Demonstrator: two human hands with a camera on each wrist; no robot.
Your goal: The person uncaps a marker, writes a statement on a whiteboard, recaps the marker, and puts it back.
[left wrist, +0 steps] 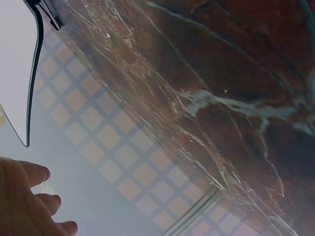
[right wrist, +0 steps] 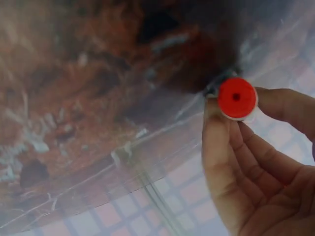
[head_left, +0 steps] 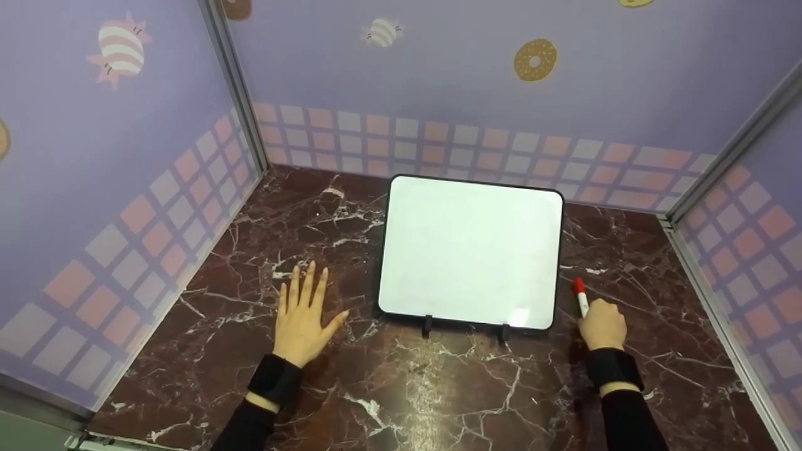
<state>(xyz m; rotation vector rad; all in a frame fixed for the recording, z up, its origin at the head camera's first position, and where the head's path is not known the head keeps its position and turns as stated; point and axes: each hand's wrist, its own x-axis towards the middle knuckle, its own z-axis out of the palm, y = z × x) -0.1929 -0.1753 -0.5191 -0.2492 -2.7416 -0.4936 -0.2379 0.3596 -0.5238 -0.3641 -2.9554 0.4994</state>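
The dark red marbled counter (head_left: 188, 376) spreads beneath everything; on it the whiteboard (head_left: 473, 254), rimmed in black, stands on two dark feet (head_left: 428, 326), its longer side running crosswise, while the left wrist view catches its edge from the side; the left hand (head_left: 302, 322), left of the board, is released, its fingers straight and spread; the right hand (head_left: 604, 324), on the board's other side, grasps the marker (head_left: 584, 305), and only the right wrist view shows thumb and fingers pinching it; the marker is near the lower right of the board, its long axis running away from the person and slightly left, red tip foremost; the right wrist view adds a round red end face (right wrist: 236, 97) with a dark centre, turned to the camera; any lettering on the white barrel is too small to read.
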